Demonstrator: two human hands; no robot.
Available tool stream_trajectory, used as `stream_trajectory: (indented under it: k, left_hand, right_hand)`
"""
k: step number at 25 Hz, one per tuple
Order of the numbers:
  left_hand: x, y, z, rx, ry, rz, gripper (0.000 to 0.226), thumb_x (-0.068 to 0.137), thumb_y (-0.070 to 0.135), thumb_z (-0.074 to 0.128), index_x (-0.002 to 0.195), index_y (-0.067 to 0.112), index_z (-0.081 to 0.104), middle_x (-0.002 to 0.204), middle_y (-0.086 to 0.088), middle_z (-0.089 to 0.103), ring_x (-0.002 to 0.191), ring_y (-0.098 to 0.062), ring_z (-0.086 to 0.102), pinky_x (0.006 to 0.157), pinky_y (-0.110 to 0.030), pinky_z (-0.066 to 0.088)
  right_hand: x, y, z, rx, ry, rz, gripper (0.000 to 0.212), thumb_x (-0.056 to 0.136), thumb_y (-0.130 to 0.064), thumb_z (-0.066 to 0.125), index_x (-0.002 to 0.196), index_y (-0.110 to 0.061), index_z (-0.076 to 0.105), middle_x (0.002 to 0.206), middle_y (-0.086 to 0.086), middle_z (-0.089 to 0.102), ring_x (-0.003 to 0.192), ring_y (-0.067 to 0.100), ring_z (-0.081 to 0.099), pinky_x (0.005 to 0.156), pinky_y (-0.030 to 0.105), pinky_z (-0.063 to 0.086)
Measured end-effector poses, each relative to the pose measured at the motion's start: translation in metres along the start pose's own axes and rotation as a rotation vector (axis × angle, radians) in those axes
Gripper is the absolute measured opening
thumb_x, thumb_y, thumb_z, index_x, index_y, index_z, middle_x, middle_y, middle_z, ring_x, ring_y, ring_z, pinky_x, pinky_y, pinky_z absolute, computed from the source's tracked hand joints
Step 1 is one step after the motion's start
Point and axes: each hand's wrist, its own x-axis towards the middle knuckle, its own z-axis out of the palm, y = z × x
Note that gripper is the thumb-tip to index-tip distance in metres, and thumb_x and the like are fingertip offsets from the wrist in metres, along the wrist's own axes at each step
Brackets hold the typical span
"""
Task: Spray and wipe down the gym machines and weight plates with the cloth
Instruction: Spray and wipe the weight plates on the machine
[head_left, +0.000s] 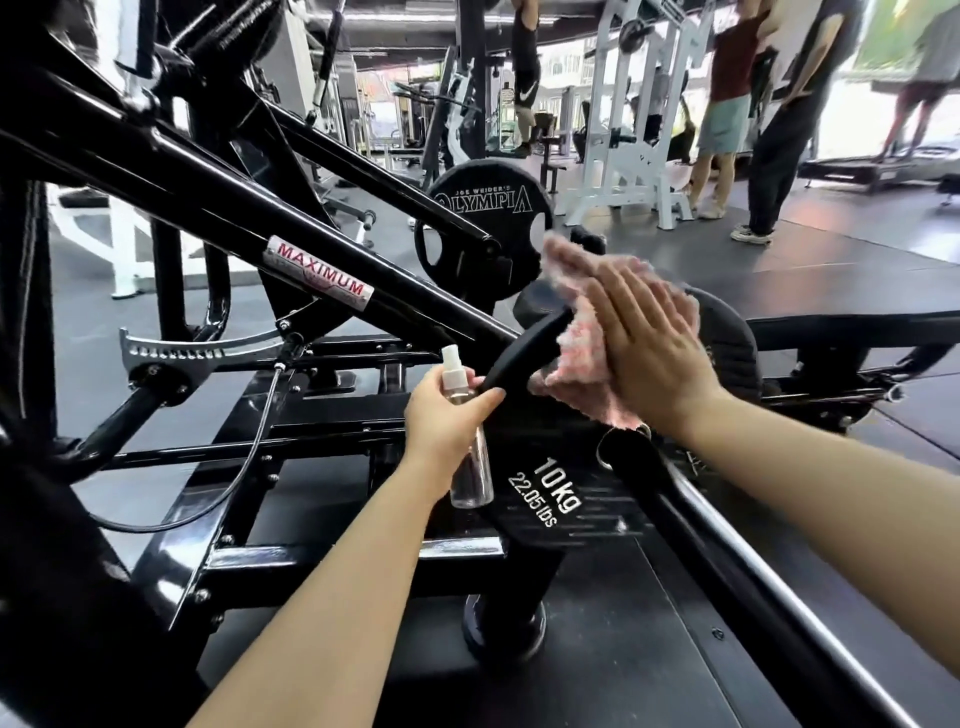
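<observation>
A black 10 kg weight plate (556, 499) stands on a peg of the black plate-loaded machine (332, 270). My right hand (652, 343) lies flat with straight fingers, pressing a pink cloth (576, 358) against the upper part of that plate. My left hand (449, 415) grips a small clear spray bottle (467, 467) with a white nozzle, just left of the plate and touching its rim. A second plate marked Olympia (483, 223) hangs on the machine's arm behind. Another dark plate (727, 338) sits behind my right hand, partly hidden.
The machine's slanted bars and a silver adjustment bracket (166, 358) fill the left side. A thick black bar (753, 587) runs diagonally at lower right. A white rack (628, 130) and several standing people (779, 130) are at the back right on the dark rubber floor.
</observation>
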Motion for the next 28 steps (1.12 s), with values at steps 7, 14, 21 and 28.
stream_trajectory:
  k: [7,14,21,28]
  left_hand:
    - [0.006,0.013,0.010,0.054,0.020,0.083,0.029,0.074,0.011,0.077,0.080,0.026,0.053,0.086,0.007,0.065,0.084,-0.013,0.062,0.082,-0.026,0.049]
    - [0.010,0.016,0.012,0.106,0.011,0.060,0.029,0.073,0.016,0.079,0.080,0.025,0.053,0.081,0.004,0.061,0.078,-0.014,0.059,0.076,-0.029,0.050]
    - [0.007,0.010,0.010,0.093,0.065,-0.008,0.033,0.069,0.018,0.083,0.078,0.026,0.052,0.089,-0.002,0.065,0.088,-0.021,0.063,0.085,-0.038,0.052]
    - [0.003,0.009,0.007,0.180,0.048,0.003,0.030,0.071,0.020,0.081,0.086,0.022,0.054,0.096,-0.003,0.065,0.094,-0.022,0.062,0.090,-0.039,0.050]
  right_hand:
    - [-0.041,-0.047,0.002,0.128,-0.489,0.260,0.064,0.077,-0.028,0.034,0.129,0.009,0.044,0.127,0.033,0.052,0.115,0.052,0.051,0.097,0.060,0.041]
    - [0.018,-0.044,-0.021,0.391,-0.547,0.152,0.042,0.096,-0.031,0.043,0.136,-0.020,0.044,0.143,0.007,0.043,0.133,0.024,0.036,0.108,0.026,0.012]
    - [-0.021,-0.026,-0.019,0.419,-0.707,-0.122,0.065,0.094,-0.029,0.047,0.150,-0.028,0.014,0.159,-0.005,-0.002,0.145,0.011,-0.009,0.112,0.028,-0.015]
    - [-0.044,0.040,-0.016,0.186,-0.588,-0.466,0.053,0.076,-0.031,0.034,0.120,-0.028,0.065,0.146,-0.002,0.040,0.132,0.025,0.043,0.096,0.037,0.048]
